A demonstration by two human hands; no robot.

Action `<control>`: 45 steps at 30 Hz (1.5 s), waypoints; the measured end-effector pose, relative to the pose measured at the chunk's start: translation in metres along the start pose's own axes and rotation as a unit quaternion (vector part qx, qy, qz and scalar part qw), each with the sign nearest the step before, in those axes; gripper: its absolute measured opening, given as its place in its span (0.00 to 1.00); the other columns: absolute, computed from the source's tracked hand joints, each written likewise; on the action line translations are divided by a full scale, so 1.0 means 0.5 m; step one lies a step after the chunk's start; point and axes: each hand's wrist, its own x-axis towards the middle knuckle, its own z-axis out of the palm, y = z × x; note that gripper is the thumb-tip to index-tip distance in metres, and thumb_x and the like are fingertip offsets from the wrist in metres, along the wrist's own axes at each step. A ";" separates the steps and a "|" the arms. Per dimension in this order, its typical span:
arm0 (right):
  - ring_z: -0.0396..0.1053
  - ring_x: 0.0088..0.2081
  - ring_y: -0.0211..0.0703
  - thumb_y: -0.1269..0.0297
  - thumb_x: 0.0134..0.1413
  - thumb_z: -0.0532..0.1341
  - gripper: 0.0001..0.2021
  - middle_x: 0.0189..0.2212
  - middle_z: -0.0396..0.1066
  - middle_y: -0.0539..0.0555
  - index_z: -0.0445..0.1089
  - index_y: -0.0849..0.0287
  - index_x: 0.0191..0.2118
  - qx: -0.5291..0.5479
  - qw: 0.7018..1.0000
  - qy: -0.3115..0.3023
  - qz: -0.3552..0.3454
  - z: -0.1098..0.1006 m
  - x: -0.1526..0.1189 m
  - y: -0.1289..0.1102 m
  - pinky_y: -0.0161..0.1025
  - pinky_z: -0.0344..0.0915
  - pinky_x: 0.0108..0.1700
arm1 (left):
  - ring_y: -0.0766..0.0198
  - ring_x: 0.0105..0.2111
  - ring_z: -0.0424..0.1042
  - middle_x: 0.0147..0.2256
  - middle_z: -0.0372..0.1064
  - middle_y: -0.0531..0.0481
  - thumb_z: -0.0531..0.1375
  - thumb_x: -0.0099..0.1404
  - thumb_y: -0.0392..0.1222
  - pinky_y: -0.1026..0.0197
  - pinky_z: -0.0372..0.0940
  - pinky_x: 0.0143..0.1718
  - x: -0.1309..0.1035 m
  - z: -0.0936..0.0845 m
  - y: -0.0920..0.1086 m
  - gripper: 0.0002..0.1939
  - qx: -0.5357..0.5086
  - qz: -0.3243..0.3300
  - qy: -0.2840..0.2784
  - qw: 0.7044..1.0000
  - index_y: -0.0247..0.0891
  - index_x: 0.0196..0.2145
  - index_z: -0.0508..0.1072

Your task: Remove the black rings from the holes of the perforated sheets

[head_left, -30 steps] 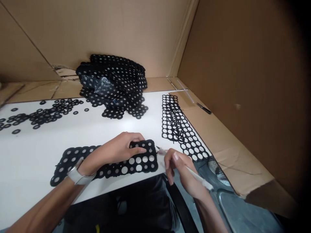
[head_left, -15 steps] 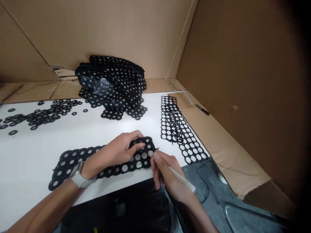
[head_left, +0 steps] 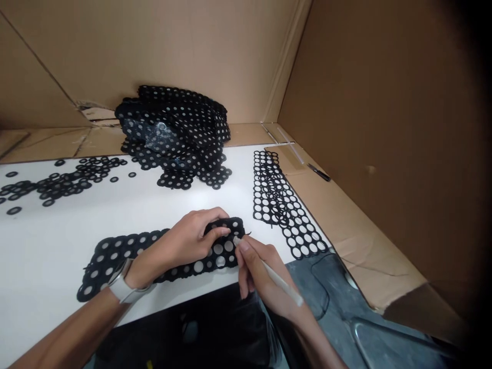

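Note:
A black sheet of joined rings [head_left: 103, 259] lies on the white table, its right end raised under my left hand [head_left: 196, 233]. My left thumb presses on top of that end and the fingers curl behind it, so the hand is closed on the sheet. My right hand [head_left: 261, 269] is closed round a slim white pen-like tool [head_left: 282, 283], held as one holds a pen. The tool's tip meets the sheet beside my left thumb, at one of its round holes. Some holes near the right end look larger and paler than the others.
A heap of black perforated sheets [head_left: 179, 128] stands against the cardboard wall at the back. Loose black rings [head_left: 61, 184] lie scattered at the left. Open ring lattices [head_left: 265, 189] lie at the right, and a black-handled cutter [head_left: 319, 172] rests on cardboard beyond them.
My right hand has shifted slightly left and the tool's tip now shows on the sheet by my left thumb. My left hand stays in nearly the same hold.

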 end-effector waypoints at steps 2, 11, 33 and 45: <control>0.70 0.22 0.41 0.49 0.85 0.46 0.23 0.16 0.70 0.44 0.63 0.52 0.35 -0.055 0.998 0.000 -0.016 0.003 0.007 -0.012 0.37 0.66 0.36 | 0.61 0.36 0.74 0.38 0.78 0.53 0.58 0.79 0.44 0.60 0.63 0.36 -0.004 0.000 0.007 0.06 0.019 0.011 0.008 1.000 0.44 0.45 0.75; 0.67 0.20 0.43 0.43 0.83 0.48 0.26 0.16 0.70 0.45 0.63 0.51 0.32 0.026 0.999 -0.006 -0.044 -0.020 -0.006 0.016 0.42 0.67 0.34 | 0.56 0.37 0.75 0.41 0.80 0.50 0.58 0.78 0.50 0.57 0.63 0.36 -0.002 -0.004 -0.012 0.11 0.102 -0.039 0.047 0.993 0.44 0.47 0.77; 0.52 0.31 0.40 0.66 0.68 0.66 0.17 0.32 0.55 0.44 0.52 0.51 0.39 0.042 0.984 0.083 -0.149 -0.005 0.073 0.026 0.38 0.53 0.33 | 0.50 0.37 0.66 0.35 0.71 0.46 0.49 0.84 0.47 0.48 0.59 0.40 -0.053 0.034 0.029 0.15 0.393 0.077 0.129 0.907 0.42 0.39 0.66; 0.57 0.35 0.43 0.63 0.71 0.65 0.17 0.38 0.60 0.48 0.52 0.50 0.42 0.054 0.979 0.041 -0.194 0.000 0.068 0.016 0.39 0.60 0.39 | 0.59 0.35 0.64 0.34 0.63 0.54 0.43 0.86 0.55 0.55 0.60 0.39 -0.065 0.028 0.012 0.21 0.002 -0.043 0.020 0.999 0.44 0.36 0.60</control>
